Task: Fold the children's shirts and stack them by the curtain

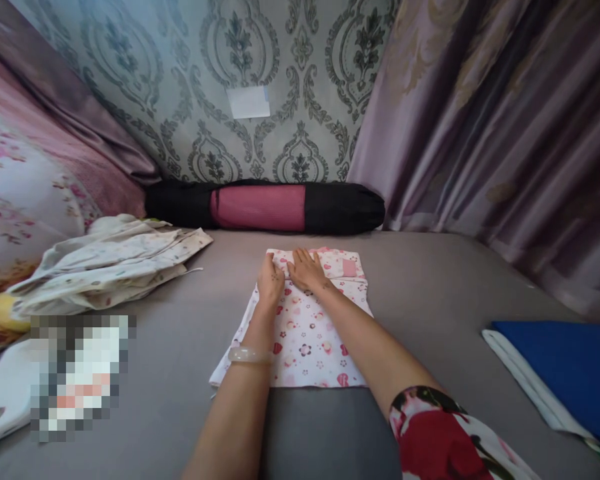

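A white printed cloth (310, 333) with red hearts, pink flowers and small figures lies folded on the grey bed sheet in the middle. Its far end is turned over into a band, which bears a plain pink patch at the right. My right hand (306, 270) rests palm down on this band, fingers stretched out and slightly apart. At the band's left edge, my left hand (271, 280) is closed on the cloth, its fingertips partly hidden from view. A pale bangle (250, 355) circles my left wrist. Whether the cloth is a garment, I cannot tell.
A black and pink bolster-shaped roll (260, 207) lies against the patterned wall. Crumpled pale fabric (110, 263) and a white device (10, 387) lie at left, near a blurred patch. A folded blue cloth (560, 373) lies at right. Purple curtains (460, 133) hang beside the bed.
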### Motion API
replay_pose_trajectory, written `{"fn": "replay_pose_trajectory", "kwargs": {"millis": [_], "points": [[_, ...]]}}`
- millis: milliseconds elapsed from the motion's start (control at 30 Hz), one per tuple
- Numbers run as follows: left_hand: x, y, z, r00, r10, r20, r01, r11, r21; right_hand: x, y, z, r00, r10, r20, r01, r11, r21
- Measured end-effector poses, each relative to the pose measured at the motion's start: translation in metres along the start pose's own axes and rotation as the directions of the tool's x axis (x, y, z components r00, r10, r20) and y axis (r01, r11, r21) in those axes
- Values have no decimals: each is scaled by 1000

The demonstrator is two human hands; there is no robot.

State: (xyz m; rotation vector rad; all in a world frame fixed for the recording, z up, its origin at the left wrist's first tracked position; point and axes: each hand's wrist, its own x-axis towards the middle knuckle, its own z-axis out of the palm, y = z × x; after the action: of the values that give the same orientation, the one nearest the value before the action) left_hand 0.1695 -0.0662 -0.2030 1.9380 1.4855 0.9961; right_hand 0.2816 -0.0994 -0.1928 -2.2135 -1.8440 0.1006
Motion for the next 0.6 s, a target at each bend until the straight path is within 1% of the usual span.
{"fn": "replay_pose_trajectory", "kwargs": {"millis": [100,200,267,333,433,500,600], "points": [[5,-4,-2,999,-42,-34,37,991,-130,1,2,0,1000,0,-3,0,1000,-5],[12,-10,-5,993,-72,-94,43,959,-280,2,2,-3,999,19,37,-20,1000,2],[15,-14,-7,978,-138,-158,72,928,-365,4,-1,-5,999,21,43,-21,1000,6],[17,-17,-8,956,-215,-199,115,899,-423,6,-8,-6,1000,-8,10,8,1000,1],[20,-19,-9,933,-300,-197,177,862,-475,10,-25,-3,995,-96,-20,96,995,1],[22,-18,-10,924,-333,-189,199,838,-508,13,-37,2,989,-148,1,148,989,12],[24,-17,-9,916,-357,-184,210,815,-540,16,-48,9,986,-165,25,165,986,20]]}}
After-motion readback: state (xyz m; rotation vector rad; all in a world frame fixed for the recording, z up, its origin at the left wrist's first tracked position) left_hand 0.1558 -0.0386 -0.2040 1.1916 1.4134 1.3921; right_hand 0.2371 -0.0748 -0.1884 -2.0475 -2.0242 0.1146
